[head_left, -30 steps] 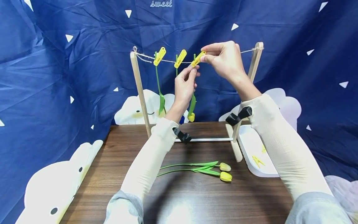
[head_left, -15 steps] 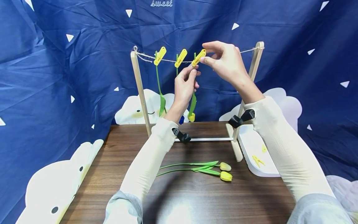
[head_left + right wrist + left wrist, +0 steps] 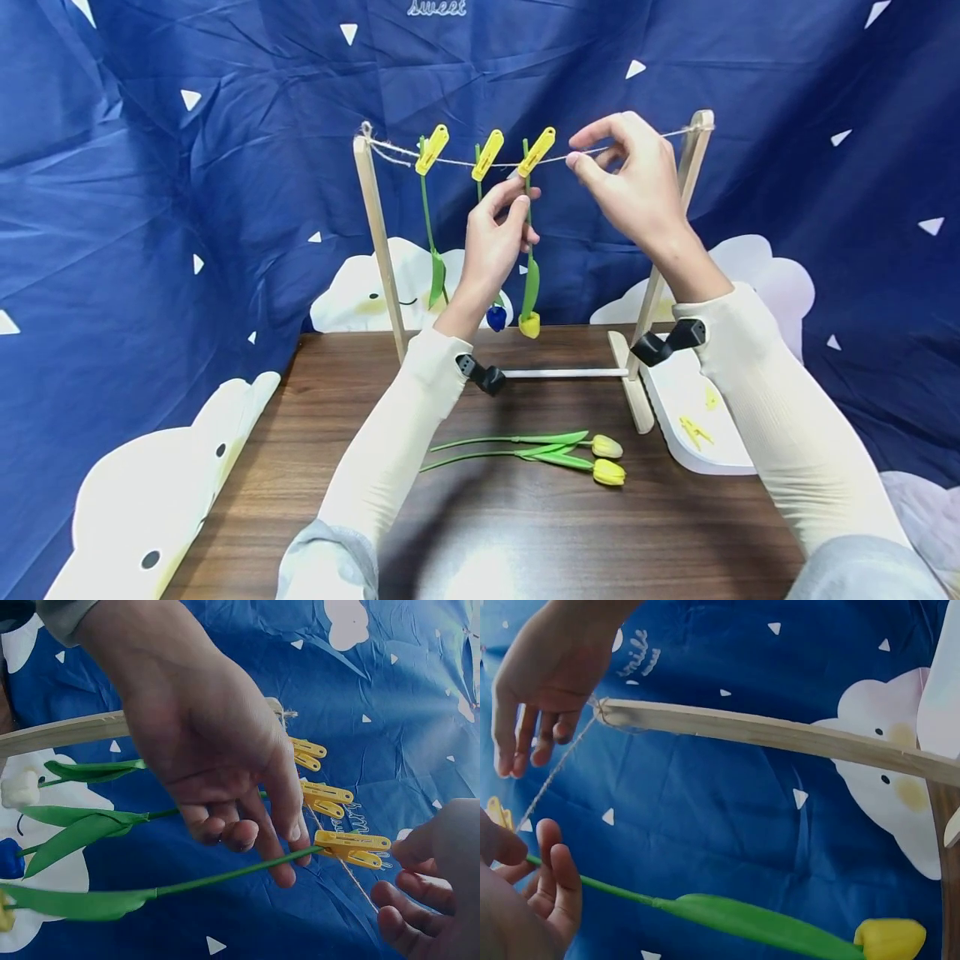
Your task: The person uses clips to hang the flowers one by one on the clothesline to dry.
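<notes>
As right hand withdraws, clip holds tulip

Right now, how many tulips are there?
5: a white tulip, a blue tulip and a yellow tulip hang from the string; a pale tulip and a second yellow tulip lie on the table. More could be hidden.

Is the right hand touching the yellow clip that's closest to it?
Apart. The head view shows it: a bit of string and blue backdrop show between the right hand and the yellow clip.
</notes>
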{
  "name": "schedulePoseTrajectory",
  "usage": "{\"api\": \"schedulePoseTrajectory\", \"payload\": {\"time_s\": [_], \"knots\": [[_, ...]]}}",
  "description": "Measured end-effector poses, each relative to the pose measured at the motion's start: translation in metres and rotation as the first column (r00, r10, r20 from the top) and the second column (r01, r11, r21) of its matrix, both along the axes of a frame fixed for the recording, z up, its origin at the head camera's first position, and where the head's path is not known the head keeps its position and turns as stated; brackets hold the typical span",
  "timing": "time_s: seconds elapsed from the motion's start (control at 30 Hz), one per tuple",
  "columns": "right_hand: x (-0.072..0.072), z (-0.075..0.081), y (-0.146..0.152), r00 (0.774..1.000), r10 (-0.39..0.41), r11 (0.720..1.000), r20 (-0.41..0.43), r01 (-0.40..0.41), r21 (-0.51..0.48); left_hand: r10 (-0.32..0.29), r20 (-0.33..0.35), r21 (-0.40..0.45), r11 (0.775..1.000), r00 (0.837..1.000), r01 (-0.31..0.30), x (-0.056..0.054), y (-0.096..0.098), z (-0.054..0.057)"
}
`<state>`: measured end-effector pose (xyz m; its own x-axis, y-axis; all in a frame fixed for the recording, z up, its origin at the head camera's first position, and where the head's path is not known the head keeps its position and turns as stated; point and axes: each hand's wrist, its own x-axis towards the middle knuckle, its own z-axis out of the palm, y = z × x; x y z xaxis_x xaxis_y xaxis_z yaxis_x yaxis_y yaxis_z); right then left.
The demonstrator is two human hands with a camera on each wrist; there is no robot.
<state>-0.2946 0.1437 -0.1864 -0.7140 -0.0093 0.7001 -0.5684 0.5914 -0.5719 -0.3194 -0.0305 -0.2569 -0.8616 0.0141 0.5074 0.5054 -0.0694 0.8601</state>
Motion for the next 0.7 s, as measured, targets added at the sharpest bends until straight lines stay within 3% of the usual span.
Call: {"api": "schedulePoseTrajectory", "payload": {"time_s": [0.27,0.7], "knots": [[0.009,-0.013,0.013,0.999,0.02,1.0,-0.025,-0.02,-0.002,0.05,-0.05,-0.143,0.988,0.998,-0.056,0.016,-0.009,0.0],[0.032,-0.045,0.043,0.999,-0.007,0.995,-0.045,0.012,0.104,0.048,-0.086,-0.154,0.986,0.995,-0.061,0.037,-0.024,-0.011]]}}
